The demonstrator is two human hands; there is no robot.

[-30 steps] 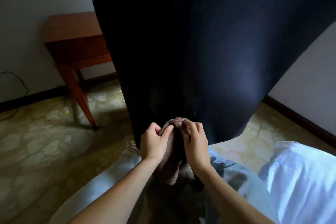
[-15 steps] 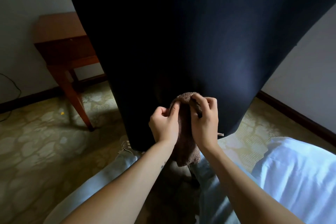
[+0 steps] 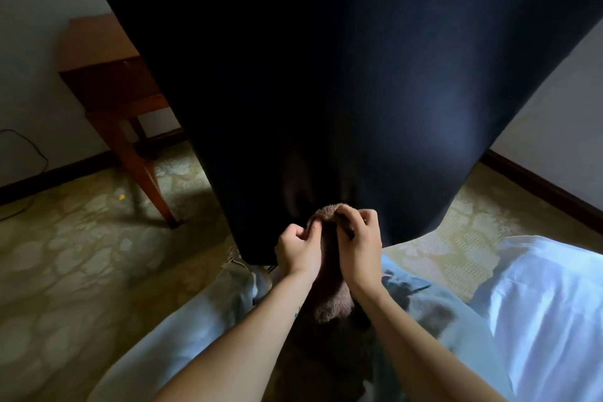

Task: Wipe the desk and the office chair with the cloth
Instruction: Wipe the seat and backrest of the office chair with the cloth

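Both hands meet low in the head view: the left hand (image 3: 298,253) and the right hand (image 3: 360,248) each pinch the top fold of the brown terry cloth (image 3: 332,307), whose long axis hangs straight down between the forearms. Directly beyond and above them rises the dark office chair backrest (image 3: 326,75); whether cloth touches it I cannot tell. The wooden desk (image 3: 101,52) stands well apart, leftward, nearer the left hand

A patterned floor (image 3: 65,254) spread left and right. A black cable (image 3: 36,153) hung down the far left wall (image 3: 32,42), a yellow speck (image 3: 121,196) lay nearby, and a white sheet (image 3: 538,303) lay near right.
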